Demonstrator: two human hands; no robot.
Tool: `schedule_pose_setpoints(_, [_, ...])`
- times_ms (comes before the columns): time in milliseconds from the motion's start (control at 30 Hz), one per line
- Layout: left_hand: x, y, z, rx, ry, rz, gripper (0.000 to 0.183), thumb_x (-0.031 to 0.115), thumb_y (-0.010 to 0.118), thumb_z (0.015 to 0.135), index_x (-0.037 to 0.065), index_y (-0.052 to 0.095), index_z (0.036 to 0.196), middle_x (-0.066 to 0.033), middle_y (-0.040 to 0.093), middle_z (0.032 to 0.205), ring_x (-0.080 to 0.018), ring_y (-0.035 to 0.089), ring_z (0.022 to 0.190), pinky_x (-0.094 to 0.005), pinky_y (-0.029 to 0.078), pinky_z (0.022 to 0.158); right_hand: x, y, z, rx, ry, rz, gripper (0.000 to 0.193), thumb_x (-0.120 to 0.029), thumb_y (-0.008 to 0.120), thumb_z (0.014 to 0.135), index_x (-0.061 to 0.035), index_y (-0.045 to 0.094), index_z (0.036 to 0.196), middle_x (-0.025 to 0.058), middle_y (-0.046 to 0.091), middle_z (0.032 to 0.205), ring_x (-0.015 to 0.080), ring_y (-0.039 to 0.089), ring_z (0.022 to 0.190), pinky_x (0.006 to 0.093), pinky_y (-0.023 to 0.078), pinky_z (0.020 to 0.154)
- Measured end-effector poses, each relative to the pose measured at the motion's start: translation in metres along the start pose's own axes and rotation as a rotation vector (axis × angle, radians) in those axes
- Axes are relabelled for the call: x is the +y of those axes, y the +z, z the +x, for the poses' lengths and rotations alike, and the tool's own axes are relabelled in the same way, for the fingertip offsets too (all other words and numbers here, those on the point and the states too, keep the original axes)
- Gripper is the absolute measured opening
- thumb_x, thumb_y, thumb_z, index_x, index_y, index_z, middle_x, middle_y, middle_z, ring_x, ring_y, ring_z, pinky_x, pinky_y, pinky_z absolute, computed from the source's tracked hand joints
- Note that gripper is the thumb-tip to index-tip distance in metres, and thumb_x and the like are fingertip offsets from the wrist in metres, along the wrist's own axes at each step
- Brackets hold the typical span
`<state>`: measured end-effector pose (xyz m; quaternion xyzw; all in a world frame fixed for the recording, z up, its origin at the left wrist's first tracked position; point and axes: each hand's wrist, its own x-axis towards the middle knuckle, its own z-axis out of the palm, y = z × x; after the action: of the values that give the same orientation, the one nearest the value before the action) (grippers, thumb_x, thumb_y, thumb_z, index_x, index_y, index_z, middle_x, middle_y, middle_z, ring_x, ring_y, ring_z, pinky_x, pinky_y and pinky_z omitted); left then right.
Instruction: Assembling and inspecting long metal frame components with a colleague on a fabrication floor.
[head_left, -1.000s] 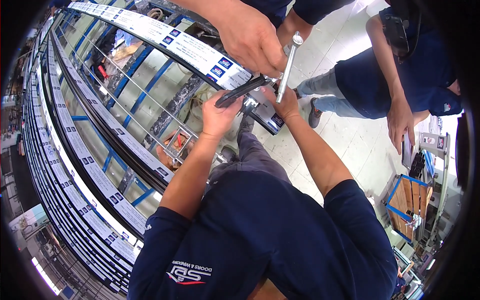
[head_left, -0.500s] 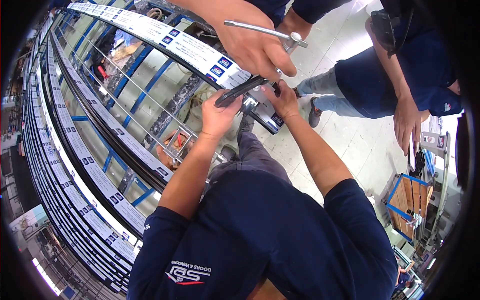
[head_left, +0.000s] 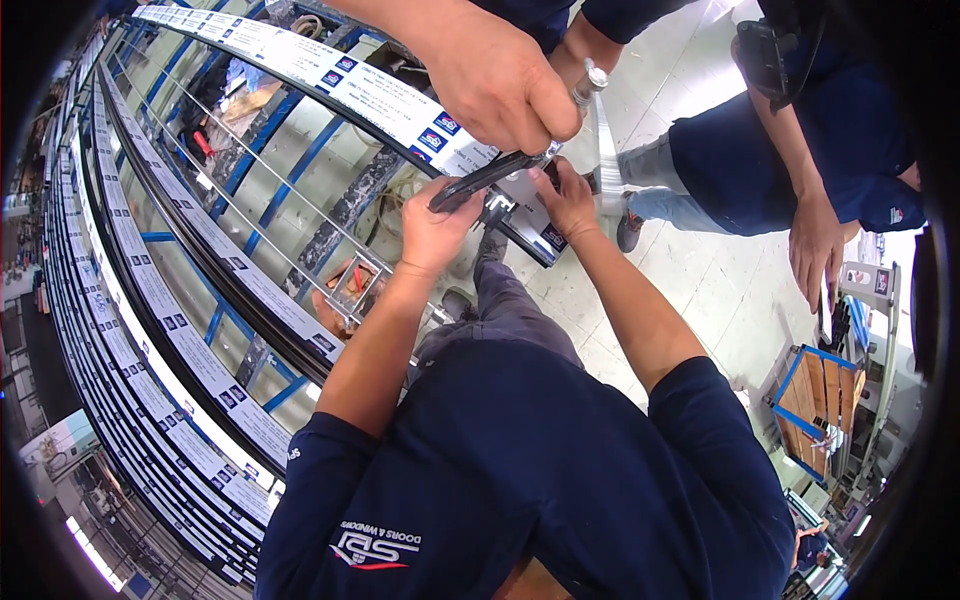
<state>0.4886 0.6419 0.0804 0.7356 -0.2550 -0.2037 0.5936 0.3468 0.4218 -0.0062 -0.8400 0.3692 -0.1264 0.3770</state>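
My left hand point(head_left: 432, 230) is closed round the black frame of a C-clamp point(head_left: 478, 182) at the near end of a long profile point(head_left: 385, 100), black-edged and covered in printed white film. My right hand point(head_left: 570, 205) grips the profile's right side near its end, thumb on top and fingers partly hidden. From above, another person's hand point(head_left: 500, 80) reaches in to the clamp's screw point(head_left: 584, 94). The sliding bar handle at the screw's top is smeared by motion. That hand hides part of the screw and clamp.
Several film-covered profiles point(head_left: 215, 385) lie lengthwise on the left, over a blue metal rack point(head_left: 275, 205). On the right stands a co-worker in a dark shirt point(head_left: 790, 165), one arm hanging down. A blue-edged wooden cart point(head_left: 815, 400) is beyond, on the tiled floor point(head_left: 690, 270).
The clamp's bar handle has swung from pointing left to the right side of the screw, and the other person's hand has turned with it. My hands stay nearly in place.
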Motion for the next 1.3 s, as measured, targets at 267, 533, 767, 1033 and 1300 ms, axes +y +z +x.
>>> schedule_pose_setpoints(267, [0.002, 0.000, 0.001, -0.003, 0.003, 0.017, 0.024, 0.018, 0.091, 0.096, -0.002, 0.082, 0.107, -0.0081, 0.082, 0.087, -0.0089, 0.070, 0.077, -0.0308, 0.059, 0.075, 0.008, -0.012, -0.006, -0.172, 0.015, 0.163, 0.099, -0.068, 0.087, 0.093, -0.0054, 0.053, 0.161, 0.0261, 0.073, 0.147, 0.0387, 0.074, 0.134, 0.0456, 0.055, 0.119])
schedule_pose_setpoints(533, [-0.001, 0.002, 0.003, -0.014, -0.008, 0.004, 0.022, 0.017, 0.091, 0.096, -0.001, 0.083, 0.105, -0.0070, 0.082, 0.086, -0.0077, 0.070, 0.076, -0.0300, 0.058, 0.074, 0.012, -0.011, -0.002, -0.158, 0.009, 0.186, 0.087, -0.064, 0.078, 0.101, -0.0040, 0.054, 0.160, 0.0275, 0.072, 0.143, 0.0405, 0.072, 0.132, 0.0472, 0.053, 0.115])
schedule_pose_setpoints(767, [0.002, 0.003, 0.002, -0.010, -0.009, 0.010, 0.020, 0.016, 0.091, 0.097, -0.001, 0.084, 0.106, -0.0067, 0.082, 0.086, -0.0074, 0.070, 0.077, -0.0295, 0.058, 0.073, 0.000, -0.015, -0.005, -0.170, 0.040, 0.118, 0.085, -0.066, 0.074, 0.103, -0.0034, 0.056, 0.158, 0.0277, 0.073, 0.138, 0.0422, 0.072, 0.127, 0.0475, 0.054, 0.113])
schedule_pose_setpoints(1033, [-0.004, 0.004, 0.004, -0.003, 0.043, 0.019, 0.021, 0.017, 0.091, 0.097, -0.001, 0.082, 0.101, -0.0051, 0.078, 0.081, -0.0079, 0.064, 0.073, -0.0305, 0.056, 0.070, 0.026, -0.002, 0.008, -0.148, -0.027, 0.127, 0.084, -0.065, 0.077, 0.101, 0.0009, 0.060, 0.150, 0.0294, 0.077, 0.131, 0.0451, 0.075, 0.124, 0.0485, 0.056, 0.110])
schedule_pose_setpoints(1300, [-0.009, 0.004, 0.004, -0.003, 0.035, -0.027, 0.020, 0.017, 0.091, 0.098, -0.001, 0.082, 0.101, -0.0042, 0.078, 0.082, -0.0073, 0.063, 0.074, -0.0301, 0.055, 0.070, 0.005, -0.011, 0.001, -0.156, 0.020, 0.161, 0.086, -0.066, 0.078, 0.100, 0.0013, 0.059, 0.150, 0.0308, 0.077, 0.131, 0.0457, 0.076, 0.123, 0.0496, 0.057, 0.108])
